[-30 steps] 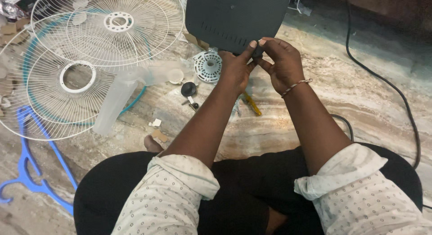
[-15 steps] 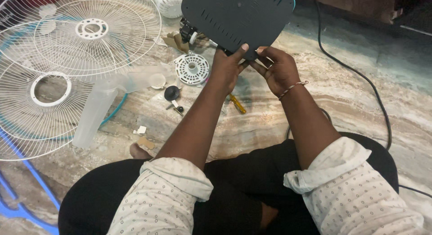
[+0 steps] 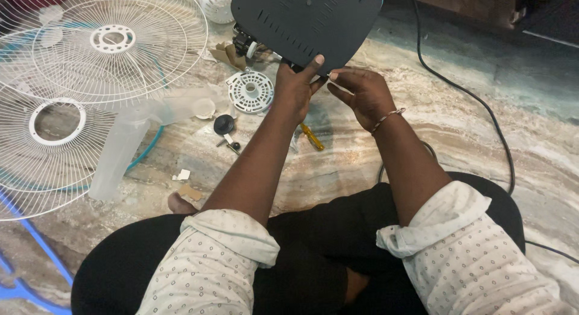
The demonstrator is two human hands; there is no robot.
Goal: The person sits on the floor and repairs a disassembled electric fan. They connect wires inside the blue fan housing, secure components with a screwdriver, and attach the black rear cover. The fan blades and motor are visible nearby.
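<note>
A dark slotted fan base point(image 3: 307, 19) stands tilted on the marble floor in front of me. My left hand point(image 3: 295, 89) grips its near edge, thumb pressed on the dark surface. Right beside it, my right hand point(image 3: 359, 95), wearing a thin bangle, pinches something small at the same edge; the fingers hide what it is. A yellow-handled screwdriver point(image 3: 312, 137) lies on the floor under my hands. The fan motor point(image 3: 246, 44) shows behind the base's left corner.
Two white wire fan grilles point(image 3: 72, 79) lie overlapped at the left, with clear fan blades point(image 3: 129, 137) beside them. A white round slotted plate point(image 3: 250, 90), a black knob point(image 3: 224, 124) and small scraps sit nearby. A black cable point(image 3: 476, 110) runs along the right.
The view has shifted, so the base and grilles sit lower and further left in frame. My hands stay together at the base's near edge, working the same spot.
</note>
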